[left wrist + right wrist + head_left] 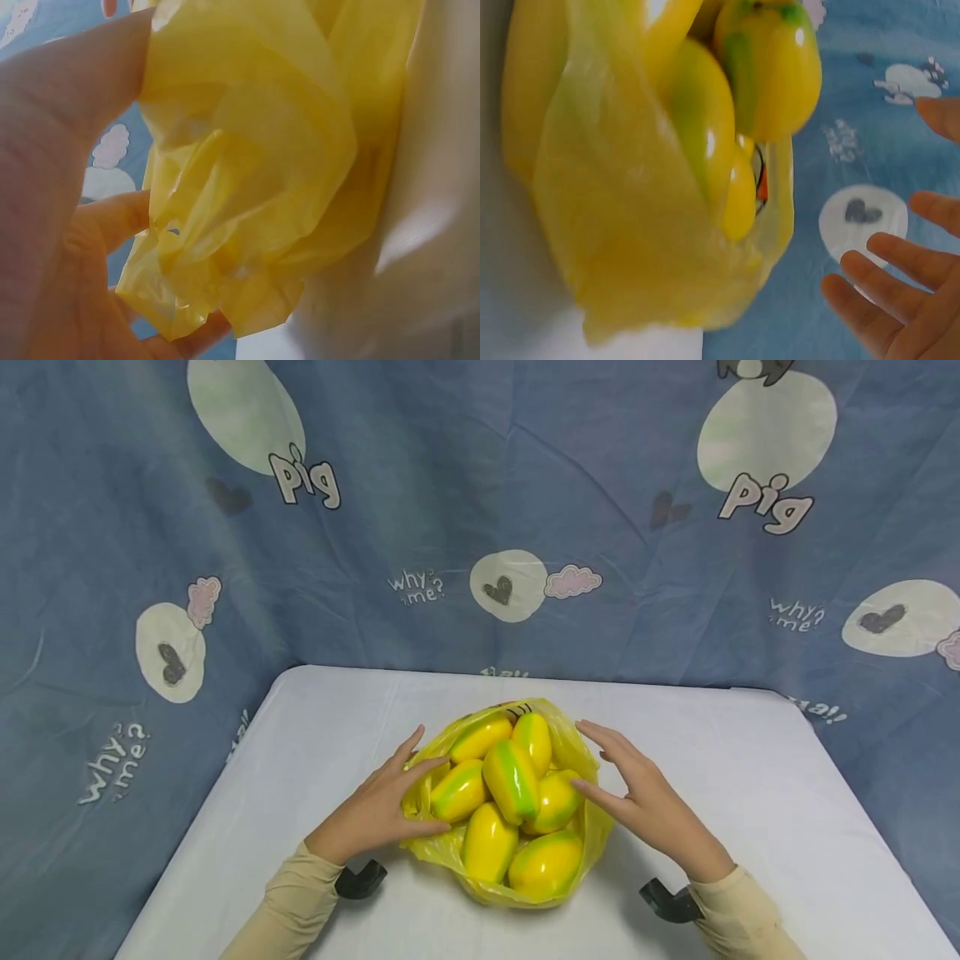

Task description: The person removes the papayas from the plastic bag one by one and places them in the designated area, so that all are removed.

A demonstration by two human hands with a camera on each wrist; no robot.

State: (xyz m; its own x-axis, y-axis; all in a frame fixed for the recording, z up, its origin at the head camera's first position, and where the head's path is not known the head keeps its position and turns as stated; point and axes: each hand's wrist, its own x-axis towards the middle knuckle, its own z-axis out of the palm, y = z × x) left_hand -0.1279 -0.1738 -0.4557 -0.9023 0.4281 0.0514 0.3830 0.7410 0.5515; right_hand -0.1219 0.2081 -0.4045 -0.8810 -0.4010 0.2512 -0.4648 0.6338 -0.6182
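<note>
A yellow plastic bag stands with its mouth spread wide, full of several glossy yellow-green mangoes. At the bag's left side is my left hand, its fingers and thumb spread around the rim. In the left wrist view, crumpled folds of the bag lie between thumb and fingers and hide some fingertips. My right hand hovers by the bag's right side with fingers spread and nothing in them. The right wrist view shows those fingers apart from the bag and the mangoes.
The bag is on a white table with rounded far corners. Behind the table hangs a blue printed curtain. A black curved strap piece sits at the left wrist, and another black piece at the right.
</note>
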